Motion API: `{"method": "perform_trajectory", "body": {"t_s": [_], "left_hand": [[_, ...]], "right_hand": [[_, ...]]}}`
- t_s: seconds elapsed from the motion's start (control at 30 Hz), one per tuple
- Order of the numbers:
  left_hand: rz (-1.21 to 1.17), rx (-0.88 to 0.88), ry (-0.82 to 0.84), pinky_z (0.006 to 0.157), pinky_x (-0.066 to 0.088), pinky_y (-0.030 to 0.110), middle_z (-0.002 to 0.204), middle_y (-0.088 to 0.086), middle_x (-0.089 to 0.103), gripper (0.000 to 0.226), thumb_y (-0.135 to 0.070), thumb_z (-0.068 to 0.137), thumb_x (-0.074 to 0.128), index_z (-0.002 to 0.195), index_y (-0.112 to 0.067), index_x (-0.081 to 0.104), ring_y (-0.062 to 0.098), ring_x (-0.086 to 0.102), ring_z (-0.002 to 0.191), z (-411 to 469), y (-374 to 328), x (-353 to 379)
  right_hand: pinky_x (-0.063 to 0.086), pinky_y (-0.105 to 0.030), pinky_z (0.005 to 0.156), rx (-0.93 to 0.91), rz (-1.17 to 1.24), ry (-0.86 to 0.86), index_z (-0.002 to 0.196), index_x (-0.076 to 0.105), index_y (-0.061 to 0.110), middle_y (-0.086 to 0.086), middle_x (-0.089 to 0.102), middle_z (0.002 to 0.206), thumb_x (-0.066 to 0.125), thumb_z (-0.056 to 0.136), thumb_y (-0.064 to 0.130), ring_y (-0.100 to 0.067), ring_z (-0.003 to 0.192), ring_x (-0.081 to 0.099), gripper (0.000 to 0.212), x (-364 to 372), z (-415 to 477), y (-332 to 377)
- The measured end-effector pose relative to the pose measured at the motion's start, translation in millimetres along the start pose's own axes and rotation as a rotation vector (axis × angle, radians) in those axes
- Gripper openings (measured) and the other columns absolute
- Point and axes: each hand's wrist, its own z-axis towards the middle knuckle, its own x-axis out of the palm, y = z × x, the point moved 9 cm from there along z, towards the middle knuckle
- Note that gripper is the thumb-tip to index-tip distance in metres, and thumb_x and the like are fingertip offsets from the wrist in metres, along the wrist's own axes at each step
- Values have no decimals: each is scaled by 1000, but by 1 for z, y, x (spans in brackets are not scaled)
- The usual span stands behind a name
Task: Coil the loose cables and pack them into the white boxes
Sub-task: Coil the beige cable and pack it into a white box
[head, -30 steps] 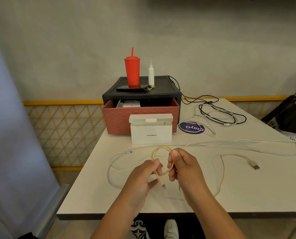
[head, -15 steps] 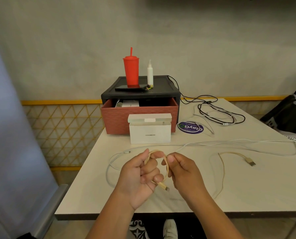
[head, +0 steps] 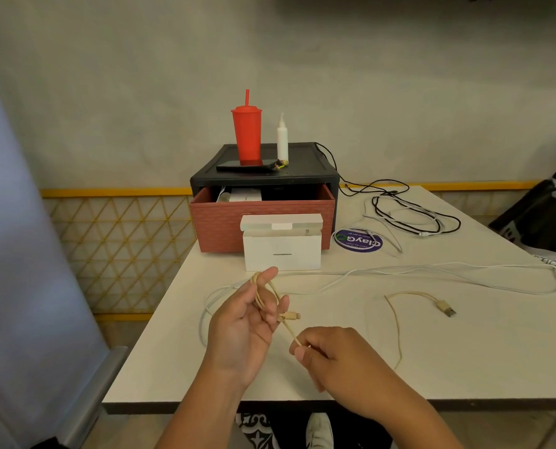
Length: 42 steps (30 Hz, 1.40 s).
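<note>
Half-coiled beige cable (head: 291, 332), tail lying to the right
The left hand (head: 241, 322) holds loops of the cable round its fingers; the right hand (head: 331, 361), nearer the slack, pinches the strand just below. The rest trails right across the table (head: 464, 358) to its plug (head: 446, 310); the open white box (head: 281, 254) stands behind the hands.

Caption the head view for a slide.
Left hand holds beige cable loops while right hand pinches its slack, open white box behind.
</note>
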Motion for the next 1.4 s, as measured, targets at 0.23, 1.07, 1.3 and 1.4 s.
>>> {"method": "perform_trajectory", "body": {"t_s": [0.23,1.07,1.3,1.4], "left_hand": [[555,109,111,78,49,21,59,1,62,22,-16,95,41,107,-13,59,11,56,57,-4,5,5],[64,-245,140,55,50,24,39,-4,30,38,-30,87,56,52,-16,47,9,32,34,-19,19,30],[275,-164,74,68,53,23,45,-4,30,26,-32,80,49,67,-10,47,9,32,39,-20,14,24],[333,-138,53,65,50,21,44,-6,28,30,-38,79,47,67,-10,46,6,29,38,-19,10,22]], "right_hand": [[33,-16,52,-73,-272,23,96,64,25,6,59,71,48,91,27,-7,58,46,17,-15,-8,24],[35,-33,60,-99,-353,-242,84,38,21,-1,59,77,40,91,28,-21,69,48,10,-40,23,25],[32,-33,63,-78,-283,-134,76,38,21,5,46,68,32,97,23,-18,68,44,22,-34,26,12],[32,-29,61,-110,-52,-57,65,38,24,10,42,59,38,95,18,-7,57,37,31,-30,25,8]]}}
